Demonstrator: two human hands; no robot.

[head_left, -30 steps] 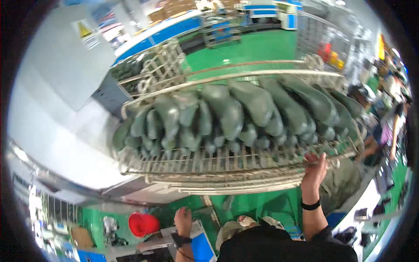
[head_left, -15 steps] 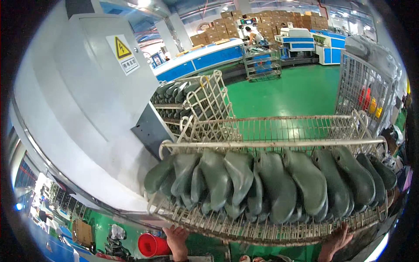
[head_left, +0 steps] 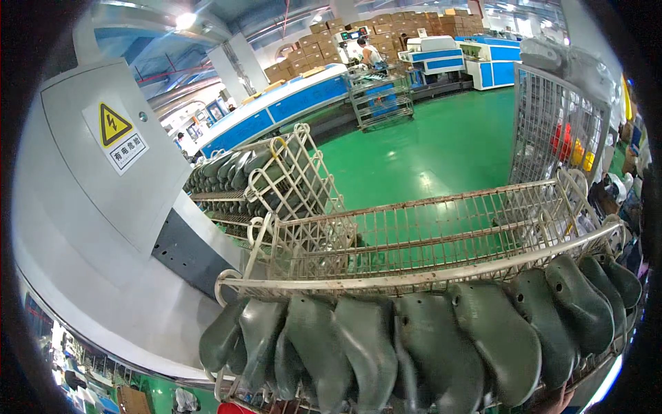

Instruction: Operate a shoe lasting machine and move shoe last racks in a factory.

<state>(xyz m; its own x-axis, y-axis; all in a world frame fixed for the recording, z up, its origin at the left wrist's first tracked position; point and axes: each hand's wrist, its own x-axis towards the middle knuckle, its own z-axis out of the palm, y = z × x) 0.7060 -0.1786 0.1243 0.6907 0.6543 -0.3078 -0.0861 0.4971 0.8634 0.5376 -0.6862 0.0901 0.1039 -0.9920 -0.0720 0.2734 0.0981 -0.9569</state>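
A row of dark green shoe lasts (head_left: 441,345) stands along the near side of a wire rack cart (head_left: 386,283), sole faces toward me and tops near its pale rail. Several have a small round hole near the upper end. At the lower edge of the head view, a sliver of my right hand (head_left: 557,400) shows beside the rack's near right lower edge, below the lasts. Its fingers are mostly hidden, so their grip cannot be made out. My left hand is out of the picture.
A grey electrical cabinet (head_left: 103,159) with a yellow warning sign stands close on the left. Beyond the cart is another rack (head_left: 293,172) loaded with lasts. A tall mesh cage (head_left: 555,131) rises at right. A person (head_left: 372,54) works by the blue-and-white machine line (head_left: 303,103).
The view has tilted up and the rack appears larger and lower in it. My left hand has gone out of view, and my right hand is now mostly hidden.
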